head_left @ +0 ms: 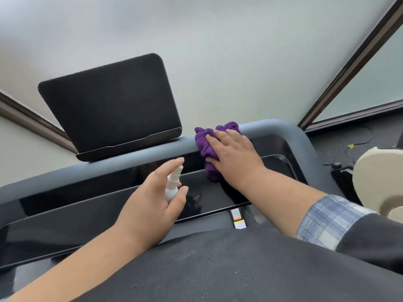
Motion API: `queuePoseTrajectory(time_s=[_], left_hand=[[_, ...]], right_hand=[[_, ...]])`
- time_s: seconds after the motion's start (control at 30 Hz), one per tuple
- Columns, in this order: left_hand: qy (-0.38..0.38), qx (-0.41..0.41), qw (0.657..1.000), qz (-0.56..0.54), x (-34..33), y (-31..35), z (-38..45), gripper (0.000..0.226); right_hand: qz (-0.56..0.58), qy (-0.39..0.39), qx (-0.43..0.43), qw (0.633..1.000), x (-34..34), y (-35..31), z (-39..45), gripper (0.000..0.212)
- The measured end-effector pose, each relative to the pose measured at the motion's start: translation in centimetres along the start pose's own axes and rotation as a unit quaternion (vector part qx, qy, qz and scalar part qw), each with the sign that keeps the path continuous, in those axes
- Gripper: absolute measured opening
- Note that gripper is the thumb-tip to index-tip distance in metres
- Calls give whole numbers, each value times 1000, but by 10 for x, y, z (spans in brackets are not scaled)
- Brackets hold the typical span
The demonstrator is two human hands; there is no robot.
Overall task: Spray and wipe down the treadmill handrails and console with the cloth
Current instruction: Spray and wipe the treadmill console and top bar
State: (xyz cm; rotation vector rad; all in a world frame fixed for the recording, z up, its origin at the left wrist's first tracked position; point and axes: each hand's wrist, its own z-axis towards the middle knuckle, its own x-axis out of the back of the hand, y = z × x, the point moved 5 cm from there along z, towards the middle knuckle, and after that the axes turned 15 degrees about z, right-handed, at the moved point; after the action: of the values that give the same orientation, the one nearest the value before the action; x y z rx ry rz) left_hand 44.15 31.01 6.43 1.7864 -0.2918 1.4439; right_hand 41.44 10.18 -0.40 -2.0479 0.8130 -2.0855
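While the right hand (233, 155) lies flat at centre right of the head view, its straight fingers press a crumpled purple cloth (209, 147) against the grey handrail (272, 129), which runs as a rounded bar from the left edge up to the right and bends downward at the upper right. Part of the cloth bunches over the top of the bar and part hangs below it onto the glossy black console (87, 205), a long dark panel stretching from lower left toward centre right. Lower and to the left, near the middle of the frame, the left hand (152, 203) grips a small white spray bottle (173, 184), fingers curled round its body and the forefinger resting on top of the nozzle, which tilts up and to the right toward the cloth. Behind the handrail, at upper left, a black screen (109, 101) leans back against a pale wall. A plaid sleeve (327, 221) covers the right forearm at lower right. A cream round object (379, 177) sits at the right edge, with thin cables (349, 147) on the dark floor above it.
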Motion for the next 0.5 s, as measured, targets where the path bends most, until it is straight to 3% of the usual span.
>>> queuePoseTrajectory(time_s=[0.2,0.3,0.4,0.5], left_hand=[[-29,-27,999,2,-12,15,4,60],[-35,-32,999,-3,-12,14,7,61],[-42,-31,999,-5,-11,8,10,60],[-57,-38,998,3,-13,3,14,60]], right_hand=[[26,38,-108,993,28,77,-16,64],[33,44,-128,990,28,86,-20,64],[23,42,-122,991,20,69,-9,66],[-11,2,-39,999,4,23,14,67]])
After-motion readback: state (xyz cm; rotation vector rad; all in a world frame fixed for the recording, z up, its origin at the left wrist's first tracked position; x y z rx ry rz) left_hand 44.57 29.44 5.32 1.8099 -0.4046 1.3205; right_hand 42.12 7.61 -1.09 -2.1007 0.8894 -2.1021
